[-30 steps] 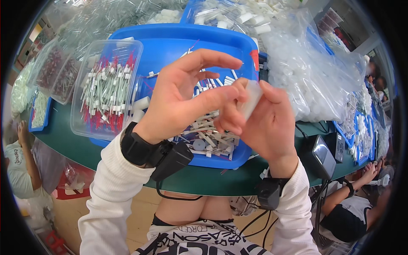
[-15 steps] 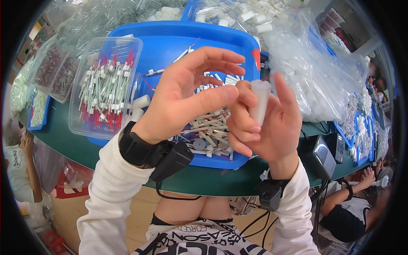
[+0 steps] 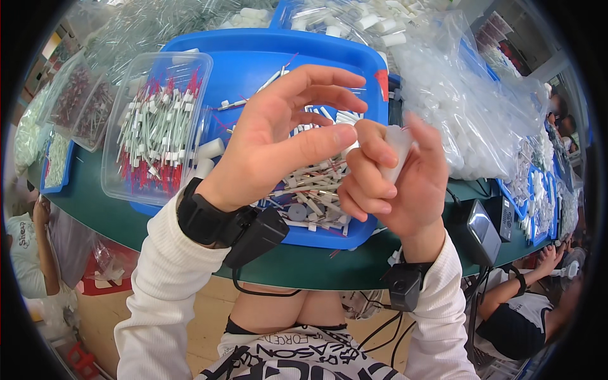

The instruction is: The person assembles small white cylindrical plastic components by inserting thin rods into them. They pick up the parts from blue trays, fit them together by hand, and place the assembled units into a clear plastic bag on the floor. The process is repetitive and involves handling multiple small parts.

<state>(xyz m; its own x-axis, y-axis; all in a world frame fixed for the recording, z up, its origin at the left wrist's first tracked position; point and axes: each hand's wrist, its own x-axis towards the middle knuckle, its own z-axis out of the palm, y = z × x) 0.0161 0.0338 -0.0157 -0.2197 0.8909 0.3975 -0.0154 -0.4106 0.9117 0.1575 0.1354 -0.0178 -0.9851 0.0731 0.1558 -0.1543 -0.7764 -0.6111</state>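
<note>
A frosted white plastic tube (image 3: 398,151), with a small trace of red at its top, stands tilted in my right hand (image 3: 402,183). The fingers of that hand curl round the tube, and the thumb is at its right side. My left hand (image 3: 272,142) hovers just to the left, fingers apart and curved, with nothing in it. Both hands are above a blue tray (image 3: 215,54). In the tray, partly hidden by my hands, lies a pile of small white tube pieces with red wires (image 3: 313,196).
A clear plastic box (image 3: 206,73) of red-wired white pieces rests at the tray's left. Large clear bags (image 3: 453,107) of white parts crowd the right and far sides. A black device (image 3: 478,234) sits on the green table (image 3: 272,269) at right. Other people are at both sides.
The tube has tipped to the right in my right hand, and that hand's fingers have closed further over it. My left hand stays almost in place.
</note>
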